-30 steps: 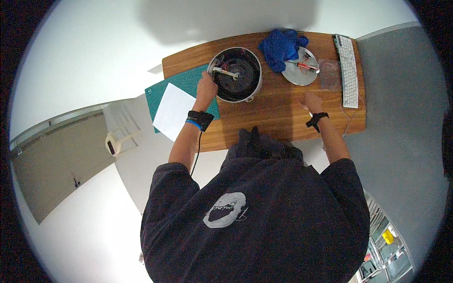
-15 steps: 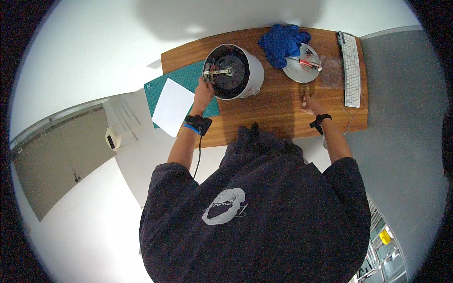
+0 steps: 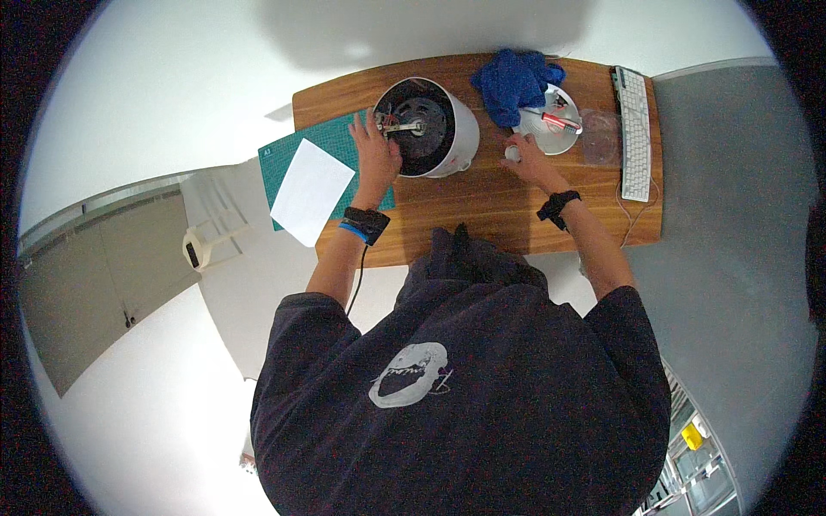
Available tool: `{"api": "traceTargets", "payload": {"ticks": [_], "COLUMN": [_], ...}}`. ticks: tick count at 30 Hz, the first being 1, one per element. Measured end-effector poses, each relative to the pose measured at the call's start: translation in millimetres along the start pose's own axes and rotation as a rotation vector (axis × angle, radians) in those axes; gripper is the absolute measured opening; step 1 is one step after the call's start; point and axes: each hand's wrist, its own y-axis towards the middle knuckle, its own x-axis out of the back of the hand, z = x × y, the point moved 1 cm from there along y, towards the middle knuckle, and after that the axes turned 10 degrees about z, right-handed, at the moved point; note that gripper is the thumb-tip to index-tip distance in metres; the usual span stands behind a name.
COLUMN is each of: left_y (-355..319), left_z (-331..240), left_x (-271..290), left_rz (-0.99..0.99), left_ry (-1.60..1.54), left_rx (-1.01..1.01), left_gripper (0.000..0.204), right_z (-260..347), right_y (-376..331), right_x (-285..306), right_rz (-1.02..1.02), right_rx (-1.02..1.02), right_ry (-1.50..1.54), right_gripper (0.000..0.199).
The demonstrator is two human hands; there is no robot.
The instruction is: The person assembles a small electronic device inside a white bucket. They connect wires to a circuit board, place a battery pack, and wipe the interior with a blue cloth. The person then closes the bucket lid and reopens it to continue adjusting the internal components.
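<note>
A white cylindrical appliance housing (image 3: pixel 465 138) lies tilted on the table, its open end showing a dark inside with a round plate, a metal strip and some wires. At the left edge of that opening is my left hand (image 3: pixel 376 163), fingers stretched and apart, touching the rim. Between the housing and a white plate (image 3: pixel 564 144), my right hand (image 3: pixel 535 165) is closed on a small round white piece (image 3: pixel 513 153); its kind is too small to make out. A screwdriver (image 3: pixel 561 122) with a red handle and some small dark parts lie in the plate.
A blue cloth (image 3: pixel 514 82) is bunched against the plate. White paper (image 3: pixel 311 191) lies on a green cutting mat (image 3: pixel 282 163) at the left. To the right are a clear plastic tray (image 3: pixel 601 138) and a white keyboard (image 3: pixel 635 138) with its cable on the wooden table (image 3: pixel 465 219).
My right hand has moved left and away from me, and the small white piece now shows in it. My left hand's fingers have spread and reach farther along the rim.
</note>
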Motion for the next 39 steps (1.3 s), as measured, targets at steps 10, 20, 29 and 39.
{"api": "traceTargets", "payload": {"ticks": [10,20,29,39], "left_y": [2,0,-6,-12], "left_z": [-34,-55,-68,-65], "left_x": [-2,13,8,6], "left_rz": [0.125,0.227,0.21,0.193], "left_ry": [0.377,0.379,0.372,0.34], "left_rx": [-0.29,-0.243,-0.165,-0.134], "left_gripper": [0.062,0.095,0.094,0.097], "right_z": [-15,1,-86,-101], "right_y": [29,44,19,-12], "right_x": [-48,12,37,21], "right_rz": [-0.035,-0.537,-0.232,-0.288], "right_rx": [0.021,-0.051,-0.299,-0.326], "right_ry": [-0.232,-0.148,-0.605,0.081], "right_gripper": [0.077,0.061,0.042,0.041]}}
